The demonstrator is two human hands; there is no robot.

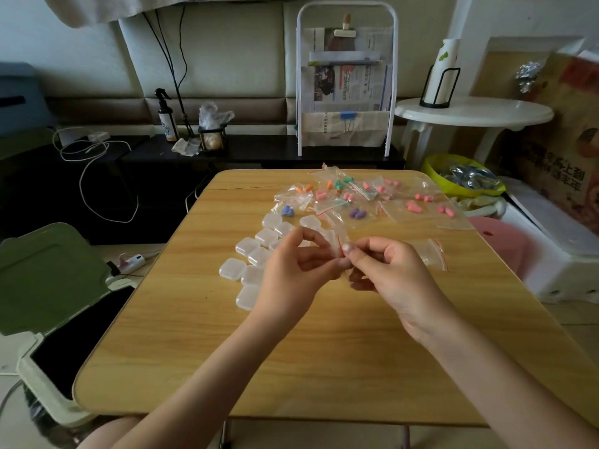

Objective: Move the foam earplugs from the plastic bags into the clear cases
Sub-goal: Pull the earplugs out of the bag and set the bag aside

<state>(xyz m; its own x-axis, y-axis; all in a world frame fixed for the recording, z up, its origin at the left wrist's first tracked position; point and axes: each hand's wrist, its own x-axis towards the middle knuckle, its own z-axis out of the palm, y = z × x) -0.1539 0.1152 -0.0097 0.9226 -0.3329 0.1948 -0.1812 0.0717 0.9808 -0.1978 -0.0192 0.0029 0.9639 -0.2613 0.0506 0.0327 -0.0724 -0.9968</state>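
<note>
Both my hands are raised over the middle of the wooden table. My left hand and my right hand pinch one small clear zip bag with a red strip between their fingertips; what is inside it is hidden. Several closed clear cases lie clustered just left of my left hand. Farther back lie several bags of earplugs in pink, orange, green and purple. An empty-looking bag lies right of my right hand.
A green-lidded bin stands open at the table's left. A yellow bowl, a pink stool and white boxes crowd the right side. A dark low shelf with a spray bottle and a white rack stands behind.
</note>
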